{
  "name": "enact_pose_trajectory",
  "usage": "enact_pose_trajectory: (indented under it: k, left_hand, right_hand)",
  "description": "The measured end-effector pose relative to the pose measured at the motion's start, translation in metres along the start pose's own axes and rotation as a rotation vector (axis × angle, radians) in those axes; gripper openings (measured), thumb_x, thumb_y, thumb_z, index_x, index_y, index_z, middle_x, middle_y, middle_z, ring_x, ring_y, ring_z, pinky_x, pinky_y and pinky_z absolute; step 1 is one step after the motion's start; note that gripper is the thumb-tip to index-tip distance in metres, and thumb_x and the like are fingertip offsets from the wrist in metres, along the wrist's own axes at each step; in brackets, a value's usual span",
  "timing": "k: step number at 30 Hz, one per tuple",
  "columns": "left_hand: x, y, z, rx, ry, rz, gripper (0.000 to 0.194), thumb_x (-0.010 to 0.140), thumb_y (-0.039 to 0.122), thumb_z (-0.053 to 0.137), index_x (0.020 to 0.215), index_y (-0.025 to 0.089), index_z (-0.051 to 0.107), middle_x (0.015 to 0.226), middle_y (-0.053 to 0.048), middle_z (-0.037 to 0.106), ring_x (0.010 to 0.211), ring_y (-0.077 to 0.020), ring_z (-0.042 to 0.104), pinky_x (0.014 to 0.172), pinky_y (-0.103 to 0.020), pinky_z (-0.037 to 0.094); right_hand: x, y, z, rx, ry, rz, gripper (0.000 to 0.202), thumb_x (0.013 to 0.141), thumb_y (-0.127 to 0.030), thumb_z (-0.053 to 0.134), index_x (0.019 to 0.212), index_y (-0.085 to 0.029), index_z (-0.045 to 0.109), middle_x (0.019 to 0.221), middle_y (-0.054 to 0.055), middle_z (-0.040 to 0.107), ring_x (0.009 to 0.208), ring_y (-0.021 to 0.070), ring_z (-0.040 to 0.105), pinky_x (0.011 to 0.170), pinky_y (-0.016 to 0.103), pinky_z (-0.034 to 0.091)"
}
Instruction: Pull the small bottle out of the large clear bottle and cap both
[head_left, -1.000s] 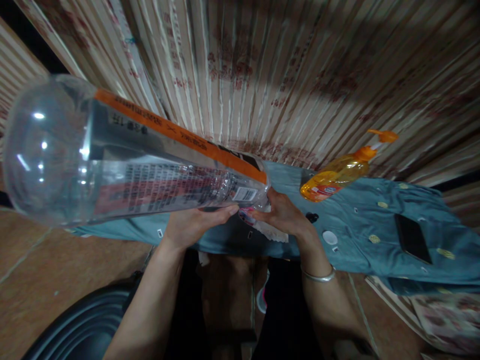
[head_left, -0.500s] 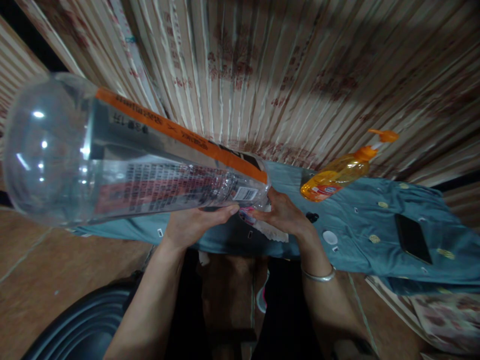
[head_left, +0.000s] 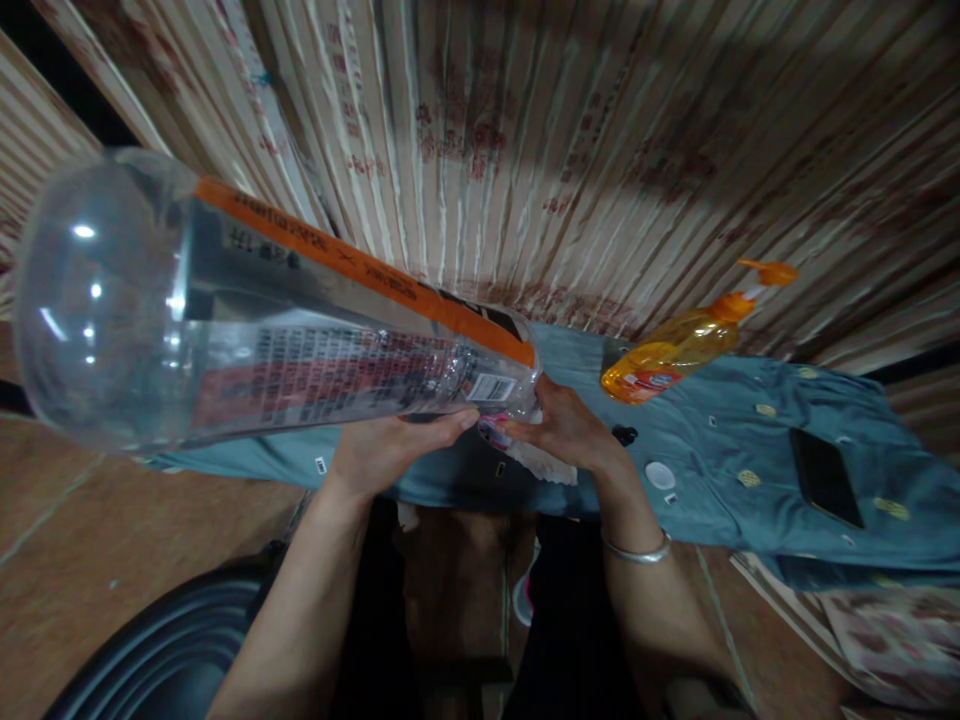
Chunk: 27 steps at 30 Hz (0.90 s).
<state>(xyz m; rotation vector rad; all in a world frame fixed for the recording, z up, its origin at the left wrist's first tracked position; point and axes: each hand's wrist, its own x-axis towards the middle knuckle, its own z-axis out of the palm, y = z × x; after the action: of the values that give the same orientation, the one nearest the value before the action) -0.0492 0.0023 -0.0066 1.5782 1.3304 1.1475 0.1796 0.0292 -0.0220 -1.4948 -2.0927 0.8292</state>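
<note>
A large clear plastic bottle [head_left: 322, 330] with an orange-edged label stretches slantwise across the left, its rounded end close to the camera. My left hand [head_left: 386, 447] is closed on its underside, thumb pointing right and fingers hidden behind the plastic. At the far right end my right hand [head_left: 566, 425] is wrapped round the bottle, its fingers partly hidden. Below that end, by my right thumb, shows a small pink-and-white printed thing [head_left: 491, 432], with a white tissue-like sheet [head_left: 551, 466] beside it. What the printed thing is I cannot make out.
On the blue-green cloth [head_left: 720, 420] stand or lie an orange pump bottle [head_left: 671, 350], a white round disc [head_left: 660, 475], a small black object [head_left: 624, 434] and a black phone [head_left: 825, 477]. A pleated curtain [head_left: 525, 150] hangs behind. A dark ridged tub [head_left: 165, 660] is at lower left.
The near, rounded end of the clear bottle has shifted very slightly to the right. Both hands keep their places.
</note>
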Motion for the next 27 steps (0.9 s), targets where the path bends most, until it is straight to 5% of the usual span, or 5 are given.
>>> enact_pose_trajectory:
  k: [10,19,24,27]
  left_hand:
    - [0.003,0.005,0.0,-0.023,-0.015,0.047,0.02,0.069,0.043,0.076,0.075,0.024,0.079,0.082,-0.004,0.081,0.082,-0.0266,0.077,0.087,-0.039,0.062]
    - [0.005,-0.001,0.0,-0.023,-0.045,-0.004,0.037,0.067,0.059,0.075,0.073,0.023,0.078,0.074,-0.005,0.08,0.079,-0.0271,0.077,0.088,-0.039,0.061]
    - [0.006,-0.01,0.0,0.018,0.146,0.002,0.042,0.054,0.056,0.084,0.075,0.021,0.075,0.076,-0.006,0.08,0.084,-0.0298,0.076,0.095,-0.043,0.058]
    - [0.007,-0.014,-0.001,0.034,0.157,-0.004,0.039,0.053,0.055,0.084,0.073,0.022,0.074,0.071,-0.006,0.078,0.077,-0.0292,0.076,0.089,-0.043,0.061]
  right_hand:
    - [0.0,0.001,-0.001,-0.001,-0.019,0.019,0.051,0.08,-0.037,0.074,0.125,-0.022,0.057,0.11,0.009,0.074,0.101,0.0321,0.071,0.088,0.044,0.055]
    - [0.0,0.002,0.001,0.001,-0.017,0.021,0.057,0.08,-0.036,0.073,0.13,-0.017,0.054,0.104,0.008,0.075,0.098,0.0285,0.071,0.084,0.039,0.054]
    - [0.0,0.004,0.002,-0.01,0.004,0.002,0.054,0.082,-0.036,0.072,0.13,-0.019,0.054,0.109,0.007,0.073,0.098,0.0259,0.07,0.084,0.038,0.053]
    - [0.0,0.004,0.003,0.003,0.007,-0.015,0.057,0.082,-0.035,0.072,0.133,-0.02,0.051,0.107,0.006,0.073,0.097,0.0259,0.07,0.085,0.039,0.052]
